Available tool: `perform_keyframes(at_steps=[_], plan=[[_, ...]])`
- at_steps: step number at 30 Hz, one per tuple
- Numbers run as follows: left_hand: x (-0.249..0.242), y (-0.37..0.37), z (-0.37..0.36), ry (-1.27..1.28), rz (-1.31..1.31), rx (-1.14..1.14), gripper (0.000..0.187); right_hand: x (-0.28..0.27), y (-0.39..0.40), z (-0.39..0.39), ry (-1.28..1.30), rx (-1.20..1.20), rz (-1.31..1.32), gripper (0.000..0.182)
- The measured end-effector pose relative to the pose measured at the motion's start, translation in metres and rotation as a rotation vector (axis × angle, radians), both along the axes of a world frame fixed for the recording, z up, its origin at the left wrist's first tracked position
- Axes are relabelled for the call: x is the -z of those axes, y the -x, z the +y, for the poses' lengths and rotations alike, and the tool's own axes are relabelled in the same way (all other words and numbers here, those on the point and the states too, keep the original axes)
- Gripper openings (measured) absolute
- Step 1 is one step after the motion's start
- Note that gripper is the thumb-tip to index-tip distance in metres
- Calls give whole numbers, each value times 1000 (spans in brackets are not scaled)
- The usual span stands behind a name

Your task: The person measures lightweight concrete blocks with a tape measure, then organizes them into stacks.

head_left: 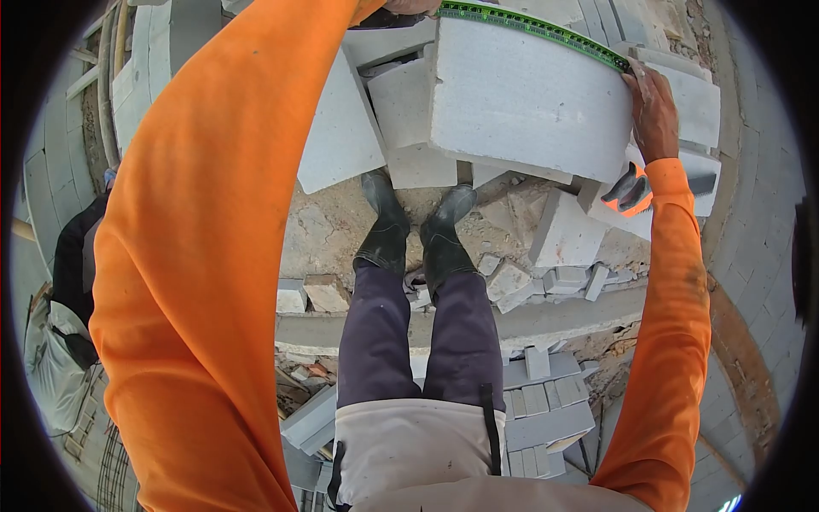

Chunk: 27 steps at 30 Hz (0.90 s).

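Observation:
A green tape measure is stretched along the far edge of a large pale block. My right hand is closed at the tape's right end, against the block's right corner. At the top edge of the view, my left hand is at the tape's other end; most of it is cut off, and its fingers barely show. Something dark lies just under it. Below my right wrist is a handsaw with an orange and black handle, partly hidden by my sleeve.
More pale blocks lie tilted around the large one. My boots stand on dusty ground among broken pieces. A low concrete ledge crosses behind my legs. Stacked blocks are beyond it. A white sack is at far left.

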<state>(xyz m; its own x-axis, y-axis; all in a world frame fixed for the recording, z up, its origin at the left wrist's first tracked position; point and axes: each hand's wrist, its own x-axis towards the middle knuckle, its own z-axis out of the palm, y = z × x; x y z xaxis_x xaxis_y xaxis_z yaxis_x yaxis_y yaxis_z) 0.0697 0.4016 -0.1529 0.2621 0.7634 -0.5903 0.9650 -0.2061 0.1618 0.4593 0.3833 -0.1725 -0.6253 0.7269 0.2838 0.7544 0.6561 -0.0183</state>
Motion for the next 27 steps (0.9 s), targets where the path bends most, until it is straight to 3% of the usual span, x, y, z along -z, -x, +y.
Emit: perform_keyframes(at_steps=[2, 5, 8, 11, 14, 17, 27], plan=[[31, 6, 11, -9, 92, 228, 37, -2, 2, -2, 12, 10, 8, 23], [16, -2, 2, 37, 19, -45, 37, -2, 1, -7, 41, 30, 0, 25], [-5, -1, -13, 6, -95, -148, 38, 0, -4, -8, 36, 32, -25, 29], [30, 2, 0, 10, -11, 56, 38, 2, -5, -9, 33, 34, -17, 29], [-3, -2, -17, 4, -76, -12, 36, 3, -7, -12, 33, 37, -14, 28], [31, 3, -6, -90, 102, 504, 34, 0, -5, -17, 34, 22, -1, 27], [35, -3, -21, -170, 263, 794, 27, -5, -3, -33, 80, 26, 17, 29]])
